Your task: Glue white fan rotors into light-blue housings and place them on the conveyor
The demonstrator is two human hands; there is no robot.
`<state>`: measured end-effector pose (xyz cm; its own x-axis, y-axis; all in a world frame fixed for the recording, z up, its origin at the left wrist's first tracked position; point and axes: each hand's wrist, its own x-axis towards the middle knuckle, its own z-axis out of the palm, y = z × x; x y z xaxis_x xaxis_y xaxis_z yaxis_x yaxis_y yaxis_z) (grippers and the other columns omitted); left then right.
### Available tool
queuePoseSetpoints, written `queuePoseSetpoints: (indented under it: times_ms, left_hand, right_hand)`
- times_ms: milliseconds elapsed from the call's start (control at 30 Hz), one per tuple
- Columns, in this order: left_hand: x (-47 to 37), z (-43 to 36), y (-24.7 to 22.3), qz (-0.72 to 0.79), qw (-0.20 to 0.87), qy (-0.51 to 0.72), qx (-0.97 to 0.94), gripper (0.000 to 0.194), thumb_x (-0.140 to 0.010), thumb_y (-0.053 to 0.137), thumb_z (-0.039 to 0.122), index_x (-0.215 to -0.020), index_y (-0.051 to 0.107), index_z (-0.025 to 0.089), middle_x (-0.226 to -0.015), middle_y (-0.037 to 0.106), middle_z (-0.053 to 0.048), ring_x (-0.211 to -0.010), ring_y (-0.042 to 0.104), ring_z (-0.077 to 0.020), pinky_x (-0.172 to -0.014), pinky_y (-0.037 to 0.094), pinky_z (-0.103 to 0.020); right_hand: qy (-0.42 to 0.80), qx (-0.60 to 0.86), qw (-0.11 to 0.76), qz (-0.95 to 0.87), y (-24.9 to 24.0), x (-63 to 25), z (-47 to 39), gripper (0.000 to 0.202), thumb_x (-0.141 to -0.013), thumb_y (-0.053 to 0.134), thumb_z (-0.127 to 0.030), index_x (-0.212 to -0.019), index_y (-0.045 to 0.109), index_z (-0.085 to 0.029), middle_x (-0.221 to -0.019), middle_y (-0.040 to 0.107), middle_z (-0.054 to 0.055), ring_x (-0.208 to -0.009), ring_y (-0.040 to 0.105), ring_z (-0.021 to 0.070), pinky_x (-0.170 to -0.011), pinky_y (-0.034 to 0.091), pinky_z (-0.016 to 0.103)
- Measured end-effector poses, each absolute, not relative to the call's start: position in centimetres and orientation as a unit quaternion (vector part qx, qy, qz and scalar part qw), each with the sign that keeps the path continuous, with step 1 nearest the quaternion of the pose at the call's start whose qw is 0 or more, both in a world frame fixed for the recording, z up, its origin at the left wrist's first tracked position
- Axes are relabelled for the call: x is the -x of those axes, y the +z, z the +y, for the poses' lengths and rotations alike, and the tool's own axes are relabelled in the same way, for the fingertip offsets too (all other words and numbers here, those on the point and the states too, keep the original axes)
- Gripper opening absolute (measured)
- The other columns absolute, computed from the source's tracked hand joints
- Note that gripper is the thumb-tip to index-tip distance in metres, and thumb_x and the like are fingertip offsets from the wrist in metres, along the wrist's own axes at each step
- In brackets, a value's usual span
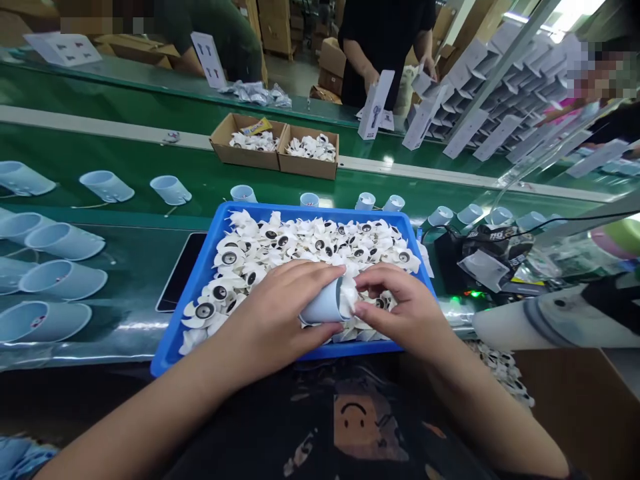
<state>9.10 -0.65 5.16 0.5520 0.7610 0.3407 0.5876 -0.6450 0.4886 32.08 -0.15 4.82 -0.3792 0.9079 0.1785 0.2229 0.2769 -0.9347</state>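
My left hand [285, 303] is wrapped around a light blue plastic cylinder [323, 303], which lies on its side with its open end facing right. At that end my right hand [400, 300] pinches a white fan blade [349, 293] between thumb and fingers, at the mouth of the cylinder. How far the blade sits inside cannot be made out. Both hands are above a blue tray [193, 287] heaped with white fan blades [285, 241] that have dark round hubs.
Light blue cylinders [63, 279] stand in rows at left, others along the green belt [200, 163] behind the tray. Two cardboard boxes [307, 167] hold small white parts. A dark flat device [183, 273] lies left of the tray. Across the belt, a person [387, 53] handles white boxes.
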Motion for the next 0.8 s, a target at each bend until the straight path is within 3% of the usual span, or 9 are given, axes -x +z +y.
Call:
queuePoseSetpoints:
  times_ms: [67, 167, 300, 433, 567, 667, 733, 800]
  left_hand:
    - [-9.6, -0.8, 5.1, 0.364, 0.13, 0.278, -0.879, 0.054, -0.087, 0.07, 0.032, -0.135, 0.047, 0.021, -0.127, 0.066, -0.009, -0.119, 0.059, -0.026, -0.106, 0.044, -0.043]
    - [-10.1, -1.0, 5.0, 0.344, 0.096, 0.294, -0.887, 0.049, -0.09, 0.066, 0.026, -0.135, 0.047, 0.018, -0.128, 0.066, -0.01, -0.121, 0.059, -0.0242, -0.109, 0.041, -0.041]
    - [-9.9, 1.2, 6.3, 0.328, 0.095, 0.267, -0.901, 0.057, -0.09, 0.067, 0.038, -0.14, 0.045, 0.021, -0.132, 0.063, -0.009, -0.124, 0.055, -0.0259, -0.109, 0.041, -0.044]
    - [-10.9, 8.5, 8.7, 0.419, 0.015, 0.201, -0.885, 0.059, -0.083, 0.072, 0.05, -0.135, 0.056, 0.026, -0.135, 0.053, -0.011, -0.123, 0.051, -0.0331, -0.103, 0.043, -0.05]
    - [-14.2, 17.9, 8.6, 0.515, 0.025, 0.113, -0.85, 0.063, -0.087, 0.068, 0.043, -0.142, 0.045, 0.023, -0.139, 0.046, -0.01, -0.127, 0.049, -0.0274, -0.108, 0.041, -0.039]
    - [-16.3, 23.2, 6.4, 0.548, 0.045, 0.036, -0.834, 0.053, -0.089, 0.067, 0.033, -0.137, 0.049, 0.016, -0.137, 0.051, -0.013, -0.117, 0.057, -0.0266, -0.098, 0.049, -0.042]
    - [-16.5, 25.6, 4.7, 0.568, 0.062, -0.023, -0.82, 0.042, -0.093, 0.065, 0.034, -0.129, 0.056, 0.015, -0.13, 0.058, -0.012, -0.113, 0.06, -0.0262, -0.095, 0.052, -0.047]
    - [-15.8, 27.2, 3.3, 0.582, 0.077, -0.068, -0.806, 0.036, -0.095, 0.063, 0.035, -0.125, 0.059, 0.016, -0.127, 0.06, -0.011, -0.112, 0.061, -0.0256, -0.095, 0.053, -0.048]
  right_hand:
    - [0.32, 0.413, 0.339, -0.783, 5.4, -31.7, -0.3, 0.019, -0.085, 0.075, -0.022, -0.103, 0.07, -0.023, -0.096, 0.059, 0.002, -0.09, 0.057, 0.0153, -0.082, 0.047, 0.03]
    - [0.271, 0.414, 0.324, -0.807, 5.7, -31.4, -0.3, 0.011, -0.085, 0.072, -0.018, -0.095, 0.07, -0.021, -0.093, 0.053, 0.002, -0.089, 0.056, 0.0151, -0.08, 0.046, 0.031]
    - [0.259, 0.376, 0.416, -0.786, 5.3, -32.5, -0.2, 0.022, -0.088, 0.072, -0.025, -0.11, 0.068, -0.022, -0.109, 0.051, 0.004, -0.102, 0.055, 0.0165, -0.092, 0.046, 0.032]
    - [0.256, 0.388, 0.495, -0.734, 4.6, -33.8, -0.7, 0.026, -0.092, 0.066, -0.024, -0.118, 0.063, -0.024, -0.119, 0.05, 0.006, -0.112, 0.053, 0.0173, -0.1, 0.044, 0.033]
    - [0.273, 0.381, 0.507, -0.723, 3.5, -33.7, -1.9, 0.03, -0.09, 0.065, -0.021, -0.119, 0.061, -0.025, -0.127, 0.047, 0.006, -0.121, 0.051, 0.0194, -0.102, 0.044, 0.033]
    - [0.248, 0.381, 0.521, -0.723, 3.0, -34.1, -2.8, 0.032, -0.09, 0.064, -0.02, -0.121, 0.059, -0.026, -0.13, 0.045, 0.008, -0.119, 0.052, 0.0211, -0.1, 0.047, 0.036]
    - [0.2, 0.394, 0.535, -0.72, 3.0, -35.3, -3.4, 0.033, -0.09, 0.061, -0.018, -0.122, 0.058, -0.026, -0.131, 0.045, 0.009, -0.115, 0.054, 0.0225, -0.098, 0.049, 0.039]
    - [0.078, 0.418, 0.576, -0.698, 3.2, -37.2, -3.7, 0.04, -0.086, 0.061, -0.017, -0.125, 0.057, -0.029, -0.134, 0.043, 0.009, -0.116, 0.054, 0.0265, -0.099, 0.048, 0.047]
